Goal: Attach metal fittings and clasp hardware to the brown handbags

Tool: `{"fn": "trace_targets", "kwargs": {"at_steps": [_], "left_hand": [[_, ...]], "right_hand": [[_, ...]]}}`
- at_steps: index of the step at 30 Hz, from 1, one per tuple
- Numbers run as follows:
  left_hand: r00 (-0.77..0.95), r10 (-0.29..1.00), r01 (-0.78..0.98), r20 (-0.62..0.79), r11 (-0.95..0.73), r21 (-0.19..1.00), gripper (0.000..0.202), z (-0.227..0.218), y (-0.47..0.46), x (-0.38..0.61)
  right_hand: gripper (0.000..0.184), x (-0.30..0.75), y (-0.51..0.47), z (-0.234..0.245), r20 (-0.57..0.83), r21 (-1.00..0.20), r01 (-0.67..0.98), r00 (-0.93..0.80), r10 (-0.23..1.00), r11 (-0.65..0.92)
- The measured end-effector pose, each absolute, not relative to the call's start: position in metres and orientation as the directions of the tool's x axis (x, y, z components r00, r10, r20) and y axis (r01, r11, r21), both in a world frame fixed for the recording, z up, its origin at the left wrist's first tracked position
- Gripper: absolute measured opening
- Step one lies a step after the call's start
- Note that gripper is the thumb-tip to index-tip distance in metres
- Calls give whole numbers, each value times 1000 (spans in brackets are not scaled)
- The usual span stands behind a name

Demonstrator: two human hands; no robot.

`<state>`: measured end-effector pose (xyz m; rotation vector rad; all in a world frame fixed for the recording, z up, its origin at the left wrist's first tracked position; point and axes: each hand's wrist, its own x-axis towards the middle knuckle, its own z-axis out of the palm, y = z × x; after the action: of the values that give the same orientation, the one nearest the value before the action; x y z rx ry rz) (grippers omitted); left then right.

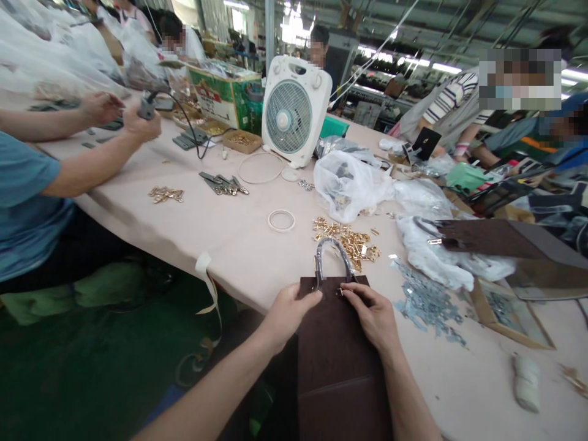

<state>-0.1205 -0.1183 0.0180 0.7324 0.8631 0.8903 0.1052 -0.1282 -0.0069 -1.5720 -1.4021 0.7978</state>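
A dark brown bag piece lies from the table edge toward me, with a curved, plastic-wrapped handle at its far end. My left hand grips the left edge near the handle's base, its thumb on top of the brown surface. Between the thumb and fingertips of my right hand is a small shiny metal fitting, held against the brown surface by the handle's right base. Just beyond the handle lies a pile of gold metal fittings. Grey metal pieces are scattered right of my right hand.
A roll of tape and a white fan stand farther back on the table. Plastic bags, a cardboard tray and another brown bag piece are at right. A co-worker's hand holds a corded tool at left.
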Motion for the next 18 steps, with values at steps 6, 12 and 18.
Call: {"fn": "trace_targets", "kwargs": {"at_steps": [6,12,18], "left_hand": [[401,865,-405,-302,463,789,47,15,-105,-112],[242,902,-349,-357,424,835,46,-2,-100,-104],[214,896,-465,-390,445,766,47,0,-102,-101]], "right_hand": [[29,105,-129,-10,112,-885,464,141,984,34],[23,103,-132,-13,177,-855,506,85,980,111],[18,104,-130,-12,247,-816,540,7,969,204]]}}
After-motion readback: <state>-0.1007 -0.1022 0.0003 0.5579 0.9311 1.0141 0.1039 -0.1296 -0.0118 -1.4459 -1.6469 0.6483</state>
